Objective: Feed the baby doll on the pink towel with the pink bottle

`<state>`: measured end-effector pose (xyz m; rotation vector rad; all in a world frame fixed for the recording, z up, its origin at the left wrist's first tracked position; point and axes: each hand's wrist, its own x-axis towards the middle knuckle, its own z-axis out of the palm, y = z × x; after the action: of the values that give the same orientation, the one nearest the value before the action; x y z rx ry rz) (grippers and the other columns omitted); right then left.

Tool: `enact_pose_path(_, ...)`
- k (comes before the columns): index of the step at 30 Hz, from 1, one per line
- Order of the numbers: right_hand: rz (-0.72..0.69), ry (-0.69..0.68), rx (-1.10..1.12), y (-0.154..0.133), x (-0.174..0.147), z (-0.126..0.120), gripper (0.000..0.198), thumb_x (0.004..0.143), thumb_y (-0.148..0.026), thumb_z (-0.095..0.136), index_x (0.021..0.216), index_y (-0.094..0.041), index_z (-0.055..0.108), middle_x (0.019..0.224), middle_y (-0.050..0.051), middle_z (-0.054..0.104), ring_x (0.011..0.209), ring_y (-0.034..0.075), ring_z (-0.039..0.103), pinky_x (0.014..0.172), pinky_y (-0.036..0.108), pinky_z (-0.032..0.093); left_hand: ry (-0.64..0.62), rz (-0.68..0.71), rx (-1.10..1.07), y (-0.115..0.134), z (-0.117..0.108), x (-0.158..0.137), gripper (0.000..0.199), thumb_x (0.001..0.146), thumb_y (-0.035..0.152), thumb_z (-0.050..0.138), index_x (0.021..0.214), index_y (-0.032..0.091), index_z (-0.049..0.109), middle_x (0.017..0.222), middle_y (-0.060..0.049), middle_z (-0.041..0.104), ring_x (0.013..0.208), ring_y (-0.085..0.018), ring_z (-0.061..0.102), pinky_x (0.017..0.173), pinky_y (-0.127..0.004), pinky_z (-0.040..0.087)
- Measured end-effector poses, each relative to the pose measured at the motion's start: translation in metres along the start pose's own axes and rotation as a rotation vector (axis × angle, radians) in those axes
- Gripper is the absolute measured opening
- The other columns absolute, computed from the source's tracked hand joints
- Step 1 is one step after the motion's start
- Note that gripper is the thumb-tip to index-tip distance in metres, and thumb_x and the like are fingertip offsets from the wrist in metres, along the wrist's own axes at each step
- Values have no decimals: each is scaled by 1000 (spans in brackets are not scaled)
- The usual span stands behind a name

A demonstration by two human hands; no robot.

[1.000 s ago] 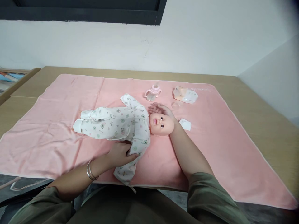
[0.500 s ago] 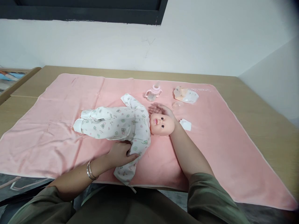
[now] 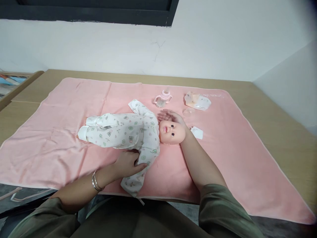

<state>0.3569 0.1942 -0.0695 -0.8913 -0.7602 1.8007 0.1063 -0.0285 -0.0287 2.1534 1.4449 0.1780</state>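
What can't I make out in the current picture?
All in the head view:
Left hand: most fingers, hidden by the doll.
Right hand: part of it, hidden behind the doll's head.
Plastic pouch: its markings, too small.
Dark frame: its top, cut off by the upper edge.

The doll partly hides the left hand and right hand; the top edge crops the dark frame.

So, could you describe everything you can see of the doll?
The doll lies on its back on the pink blanket, feet to the left. Its bald head looks plastic, eyes open. White patterned cloth covers body, arms and legs. The left hand lays its thumb on the near sleeve, fingers mostly hidden; the right hand, partly hidden, shows beyond the head.
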Motion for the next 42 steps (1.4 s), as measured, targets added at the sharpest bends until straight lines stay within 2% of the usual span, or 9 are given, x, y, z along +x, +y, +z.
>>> enact_pose_path(14,6,18,4,-1,0,2,30,73,-28,74,101,-20,66,103,9,74,103,22,71,92,37,62,-10,-7,-21,0,-1,0,39,93,52,59,72,19,57,78,-5,68,75,-21,62,65,-33,36)
enact_pose_path(22,6,19,10,-1,0,1,31,74,-28,74,103,-19,67,105,11,73,104,24,71,93,37,62,-54,-42,8,5,-5,-5,44,94,59,51,84,18,61,92,-9,72,86,-27,67,69,-35,42)
enact_pose_path(30,3,-6,11,2,4,-4,29,77,-28,72,104,-19,67,106,10,73,105,23,70,94,37,62,-104,-74,22,7,-7,-10,51,93,66,49,98,16,60,98,-10,71,86,-31,69,70,-39,45)
enact_pose_path(42,6,2,7,1,3,-2,29,77,-27,71,104,-19,67,107,11,73,104,22,71,93,36,62,-97,-64,33,7,-5,-10,48,96,63,48,101,16,59,105,-12,71,90,-30,69,73,-39,46)
